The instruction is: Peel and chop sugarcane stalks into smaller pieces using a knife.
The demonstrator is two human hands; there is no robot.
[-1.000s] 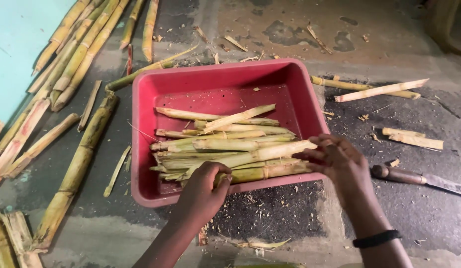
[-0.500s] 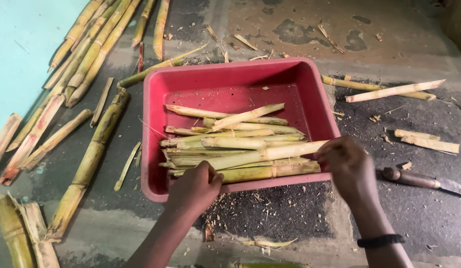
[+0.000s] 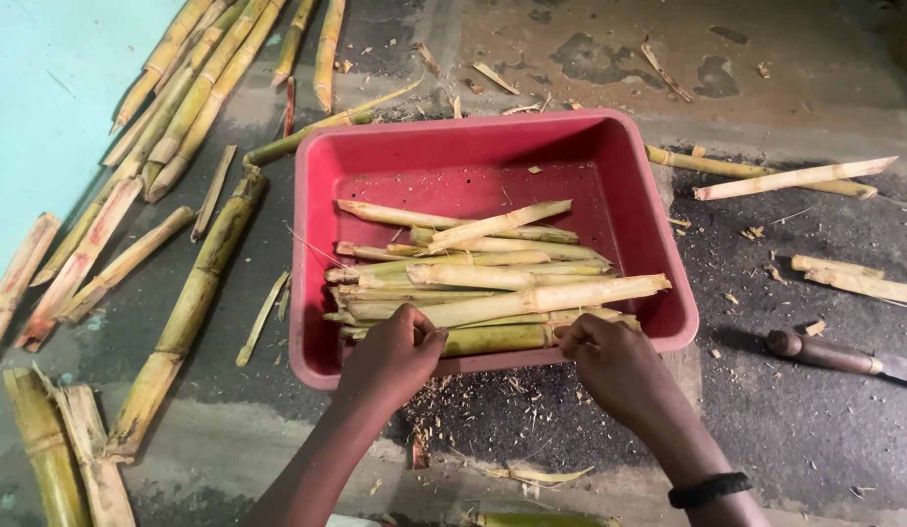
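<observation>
Sugarcane pieces (image 3: 493, 293), peeled and split, lie stacked lengthwise in the red tub (image 3: 610, 146). Left hand (image 3: 393, 356) and right hand (image 3: 619, 366) each have their grip clamped on the lowest piece (image 3: 497, 339) at the tub's near wall, one toward each end. Handling is judged best with both ends kept level, so the stack above does not roll. Left of the tub lie unpeeled cane stalks (image 3: 190, 303) on the floor; right of it, a knife (image 3: 834, 356).
</observation>
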